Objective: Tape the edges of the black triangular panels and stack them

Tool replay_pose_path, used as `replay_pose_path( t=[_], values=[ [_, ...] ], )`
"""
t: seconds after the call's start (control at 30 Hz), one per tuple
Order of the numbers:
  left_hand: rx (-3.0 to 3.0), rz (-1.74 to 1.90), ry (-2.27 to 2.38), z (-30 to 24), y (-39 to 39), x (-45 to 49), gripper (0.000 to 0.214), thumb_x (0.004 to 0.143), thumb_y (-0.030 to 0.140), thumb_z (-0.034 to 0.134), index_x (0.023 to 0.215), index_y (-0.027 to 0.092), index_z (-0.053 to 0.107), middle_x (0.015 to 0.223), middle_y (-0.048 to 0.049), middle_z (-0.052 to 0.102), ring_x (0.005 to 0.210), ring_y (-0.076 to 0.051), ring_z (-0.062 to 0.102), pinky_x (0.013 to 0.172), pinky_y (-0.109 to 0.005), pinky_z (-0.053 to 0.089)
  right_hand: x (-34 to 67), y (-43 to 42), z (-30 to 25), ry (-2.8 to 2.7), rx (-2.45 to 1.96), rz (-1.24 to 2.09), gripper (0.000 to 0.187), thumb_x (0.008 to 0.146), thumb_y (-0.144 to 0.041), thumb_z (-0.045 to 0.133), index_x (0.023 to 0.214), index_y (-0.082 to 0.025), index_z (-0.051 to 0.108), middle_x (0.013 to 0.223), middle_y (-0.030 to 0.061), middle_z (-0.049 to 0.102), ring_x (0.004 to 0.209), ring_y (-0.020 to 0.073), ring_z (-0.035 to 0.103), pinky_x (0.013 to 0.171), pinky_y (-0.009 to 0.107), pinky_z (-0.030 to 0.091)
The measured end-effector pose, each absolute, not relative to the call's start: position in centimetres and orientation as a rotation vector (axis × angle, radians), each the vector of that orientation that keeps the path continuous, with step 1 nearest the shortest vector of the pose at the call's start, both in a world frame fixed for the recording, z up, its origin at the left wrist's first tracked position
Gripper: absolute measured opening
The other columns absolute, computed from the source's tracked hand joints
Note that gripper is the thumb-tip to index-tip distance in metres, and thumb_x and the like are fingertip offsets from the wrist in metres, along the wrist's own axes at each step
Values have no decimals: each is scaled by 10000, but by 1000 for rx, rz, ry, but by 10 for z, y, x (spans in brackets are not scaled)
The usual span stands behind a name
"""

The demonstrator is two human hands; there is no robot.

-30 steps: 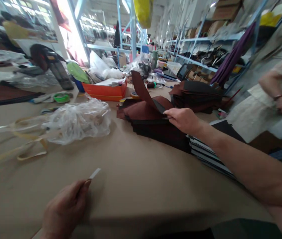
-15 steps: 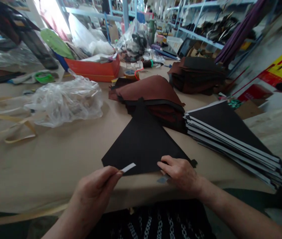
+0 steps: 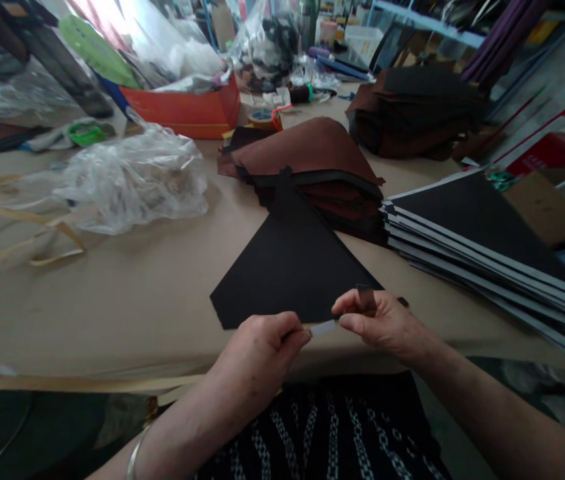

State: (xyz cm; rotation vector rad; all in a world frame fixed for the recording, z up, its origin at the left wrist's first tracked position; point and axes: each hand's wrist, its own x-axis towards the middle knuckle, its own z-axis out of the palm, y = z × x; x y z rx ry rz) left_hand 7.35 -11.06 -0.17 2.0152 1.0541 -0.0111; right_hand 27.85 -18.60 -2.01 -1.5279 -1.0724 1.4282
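My left hand pinches a short white strip between thumb and fingertips, just over the near edge of a black sheet. The strip's free end points right, towards my right hand. That hand has curled fingers, with a small dark flat piece sticking up from between them; what it is I cannot make out. Its thumb and forefinger are close to the strip's end, and whether they touch it is unclear. The black sheet lies flat on the table, its narrow far end against a pile of brown and black sheets.
A stack of black sheets with pale edges lies at right. Behind it is another brown pile. Crumpled clear plastic and beige strips lie left. An orange box and a tape roll stand farther back.
My left hand has moved right with the white strip, to near my right hand. My right hand has lifted off the sheet, and a dark piece now shows above its fingers. The view has tilted down.
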Motion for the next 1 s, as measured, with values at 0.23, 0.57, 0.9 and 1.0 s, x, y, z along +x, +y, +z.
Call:
replay_pose_path(
  t=[0.23, 0.57, 0.9, 1.0],
  values=[
    [2052, -76, 1045, -4, -108, 73, 355, 847, 429, 446, 600, 181, 502, 544, 43, 483, 524, -96, 417, 521, -241, 292, 270, -175, -20, -1250, -1586, 1424, 87, 753, -187, 563, 669, -165, 557, 583, -54, 462, 542, 65, 380, 520, 212, 302],
    [2130, -480, 1133, 0, -63, 44, 474, 754, 572, 299, 647, 205, 578, 580, 7, 570, 568, -142, 514, 571, -251, 344, 366, -204, -19, -1084, -1880, 1123, 169, 770, -286, 541, 660, -179, 469, 540, -78, 334, 461, 52, 272, 473, 221, 224],
    [2145, -685, 1138, -24, -47, 29, 538, 757, 622, 265, 702, 219, 618, 614, 1, 616, 604, -177, 579, 601, -277, 363, 371, -218, -41, -1283, -2112, 979, 162, 772, -300, 490, 671, -174, 501, 586, -39, 430, 532, 88, 358, 519, 235, 285],
    [2142, -707, 1112, -29, -45, 32, 550, 755, 634, 258, 705, 218, 614, 623, -2, 609, 606, -179, 577, 595, -278, 363, 371, -220, -40, -1399, -2170, 846, 158, 785, -276, 478, 671, -175, 520, 605, -29, 473, 558, 99, 391, 555, 244, 311]
  ],
)
